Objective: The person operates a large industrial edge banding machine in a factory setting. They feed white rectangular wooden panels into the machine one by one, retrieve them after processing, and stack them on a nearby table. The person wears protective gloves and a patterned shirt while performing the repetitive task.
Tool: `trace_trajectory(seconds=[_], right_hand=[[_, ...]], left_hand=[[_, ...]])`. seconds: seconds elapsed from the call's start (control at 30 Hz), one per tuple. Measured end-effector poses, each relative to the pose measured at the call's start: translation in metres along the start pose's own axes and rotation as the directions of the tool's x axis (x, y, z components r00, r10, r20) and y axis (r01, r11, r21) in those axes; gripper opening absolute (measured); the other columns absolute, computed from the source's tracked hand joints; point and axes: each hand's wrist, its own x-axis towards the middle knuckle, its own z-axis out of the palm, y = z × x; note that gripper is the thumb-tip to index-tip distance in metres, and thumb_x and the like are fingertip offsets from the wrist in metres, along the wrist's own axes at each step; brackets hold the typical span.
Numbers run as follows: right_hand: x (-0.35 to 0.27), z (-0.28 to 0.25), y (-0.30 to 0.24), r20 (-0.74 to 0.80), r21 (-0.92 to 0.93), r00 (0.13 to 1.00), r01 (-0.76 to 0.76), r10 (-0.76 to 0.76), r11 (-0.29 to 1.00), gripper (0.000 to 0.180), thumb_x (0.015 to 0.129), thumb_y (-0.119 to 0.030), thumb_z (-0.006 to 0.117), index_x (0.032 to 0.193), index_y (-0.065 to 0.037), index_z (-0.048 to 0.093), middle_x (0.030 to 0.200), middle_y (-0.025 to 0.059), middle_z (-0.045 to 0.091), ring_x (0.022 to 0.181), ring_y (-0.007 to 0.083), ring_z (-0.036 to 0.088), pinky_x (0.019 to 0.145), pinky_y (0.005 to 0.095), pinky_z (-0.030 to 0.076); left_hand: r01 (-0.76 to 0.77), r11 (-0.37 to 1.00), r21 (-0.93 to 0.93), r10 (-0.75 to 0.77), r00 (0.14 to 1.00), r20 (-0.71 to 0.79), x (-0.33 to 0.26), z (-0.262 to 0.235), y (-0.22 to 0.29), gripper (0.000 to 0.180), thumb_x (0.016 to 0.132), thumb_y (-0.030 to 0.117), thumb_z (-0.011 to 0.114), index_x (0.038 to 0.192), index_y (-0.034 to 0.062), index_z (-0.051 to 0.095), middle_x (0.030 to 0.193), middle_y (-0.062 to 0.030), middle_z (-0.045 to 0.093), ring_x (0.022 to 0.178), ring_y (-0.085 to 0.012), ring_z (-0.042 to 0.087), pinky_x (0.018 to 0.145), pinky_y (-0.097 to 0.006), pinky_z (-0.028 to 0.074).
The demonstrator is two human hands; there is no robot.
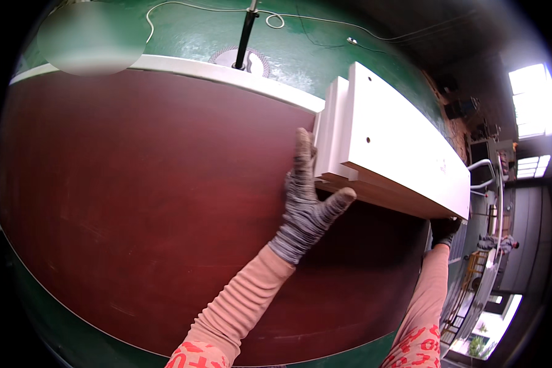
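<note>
A stack of long white boards (pixel 405 144) with brown edges lies across the right part of a dark red tabletop (pixel 147 196). The uppermost board has small dark holes and sits offset from those under it. My left hand (pixel 310 202), in a grey knitted glove, is open beside the stack's left end; its fingers point away from me along the ends of the lower boards, and its thumb is spread to the right. My right hand (pixel 446 230), in a dark glove, is at the near right corner of the top board. The board and shadow hide its fingers.
A pale strip (pixel 227 76) edges the table's far side. Beyond it, a black post (pixel 245 40) rises from a round base on the green floor (pixel 313 55), where a white cable (pixel 325 19) trails. At the far right a person (pixel 498 243) is near racks and bright windows.
</note>
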Motion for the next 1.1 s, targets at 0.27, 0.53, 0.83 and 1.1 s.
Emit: trace_trajectory(seconds=[0.27, 0.53, 0.83, 1.1], right_hand=[[-0.001, 0.034, 0.018, -0.134, 0.013, 0.990, 0.046, -0.044, 0.999, 0.073, 0.088, -0.059, 0.046, 0.140, -0.008, 0.044, 0.143, 0.0124, 0.046, 0.131, 0.0305, 0.041, 0.111, 0.0470, 0.030], [0.016, -0.002, 0.061, -0.058, -0.416, 0.968, 0.198, -0.243, 0.887, 0.058, 0.097, -0.043, 0.034, 0.140, -0.004, 0.041, 0.142, 0.0112, 0.047, 0.132, 0.0258, 0.040, 0.113, 0.0382, 0.026], [0.048, -0.052, 0.071, 0.144, -0.988, 0.931, 0.152, -0.336, -0.004, 0.047, 0.098, -0.020, 0.032, 0.141, 0.000, 0.031, 0.146, 0.0117, 0.040, 0.134, 0.0238, 0.035, 0.115, 0.0350, 0.022], [0.002, 0.012, 0.087, -0.340, -0.143, 0.868, 0.333, -0.362, 0.932, 0.040, 0.099, -0.040, 0.038, 0.117, -0.012, 0.060, 0.108, 0.0037, 0.062, 0.107, 0.0157, 0.052, 0.098, 0.0299, 0.038]], left_hand=[[-0.020, 0.925, 0.379, -0.047, 0.985, 0.169, 0.022, -0.028, -0.013, 0.064, 0.099, 0.047, 0.047, 0.147, 0.0054, 0.035, 0.123, -0.0168, 0.053, 0.095, -0.0233, 0.054, 0.083, -0.038, 0.048], [0.179, 0.945, 0.273, -0.191, 0.981, 0.019, 0.019, -0.063, -0.072, 0.067, 0.096, 0.062, 0.038, 0.117, -0.0016, 0.043, 0.093, -0.0076, 0.045, 0.084, -0.0186, 0.046, 0.078, -0.033, 0.043], [0.178, 0.949, 0.261, -0.199, 0.978, 0.055, 0.004, -0.028, -0.045, 0.057, 0.096, 0.066, 0.035, 0.099, 0.0099, 0.047, 0.080, 0.0032, 0.038, 0.072, -0.0097, 0.034, 0.065, -0.024, 0.034], [0.271, 0.958, -0.090, -0.252, 0.951, 0.178, -0.008, -0.045, -0.051, 0.063, 0.096, 0.052, 0.051, 0.137, 0.0081, 0.032, 0.119, -0.0078, 0.040, 0.106, -0.0183, 0.040, 0.091, -0.032, 0.038]])
